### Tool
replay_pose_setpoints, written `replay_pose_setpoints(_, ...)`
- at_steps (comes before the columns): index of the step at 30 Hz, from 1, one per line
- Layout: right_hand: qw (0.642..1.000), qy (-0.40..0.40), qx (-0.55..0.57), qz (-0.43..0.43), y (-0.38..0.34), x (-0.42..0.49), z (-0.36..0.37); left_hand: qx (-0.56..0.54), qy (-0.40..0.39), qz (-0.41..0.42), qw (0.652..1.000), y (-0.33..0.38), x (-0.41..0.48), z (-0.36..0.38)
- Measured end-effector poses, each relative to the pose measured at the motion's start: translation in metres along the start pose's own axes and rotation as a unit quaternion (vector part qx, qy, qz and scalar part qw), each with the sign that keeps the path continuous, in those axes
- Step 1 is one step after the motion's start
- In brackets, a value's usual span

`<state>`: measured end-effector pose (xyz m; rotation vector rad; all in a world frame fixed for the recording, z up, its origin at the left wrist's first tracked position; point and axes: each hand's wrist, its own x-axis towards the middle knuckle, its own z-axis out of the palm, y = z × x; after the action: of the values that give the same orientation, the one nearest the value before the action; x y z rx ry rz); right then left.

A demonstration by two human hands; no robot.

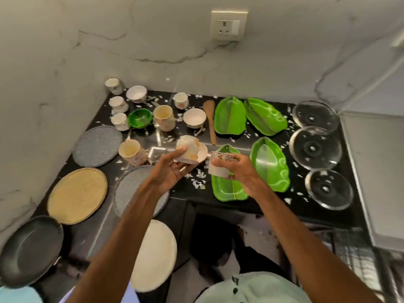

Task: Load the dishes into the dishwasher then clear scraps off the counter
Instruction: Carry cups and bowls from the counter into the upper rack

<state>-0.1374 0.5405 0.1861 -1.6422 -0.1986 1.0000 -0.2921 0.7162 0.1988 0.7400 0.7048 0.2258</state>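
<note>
My left hand (pixel 172 169) holds a white cup (pixel 187 149) tilted on its side above the black counter (pixel 273 202), thumb along its side. My right hand (pixel 240 171) grips a second floral-rimmed cup (pixel 218 166) upright, over a green leaf-shaped plate (pixel 227 189). A white saucer (pixel 202 153) shows just behind the two cups. More cups, mugs (pixel 162 117) and bowls (pixel 194 118) stand at the back left. White scraps (pixel 199 179) are scattered over the counter. The dishwasher rack (pixel 354 259) is dimly visible at the lower right.
Three glass lids (pixel 314 147) line the right side. Green leaf plates (pixel 229 119) and a wooden spatula (pixel 211 121) lie at the back. Round grey, tan (pixel 77 194) and white plates and a dark pan (pixel 28 251) sit at the left. Marble walls close in the corner.
</note>
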Motion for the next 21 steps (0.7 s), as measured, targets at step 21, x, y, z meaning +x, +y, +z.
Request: replay_pose_setpoints(21,0.977,0.161,0.142,0.003,0.062,-0.141,-0.251,0.289,-0.185,-0.060,0.937,-0.158,0.012,0.262)
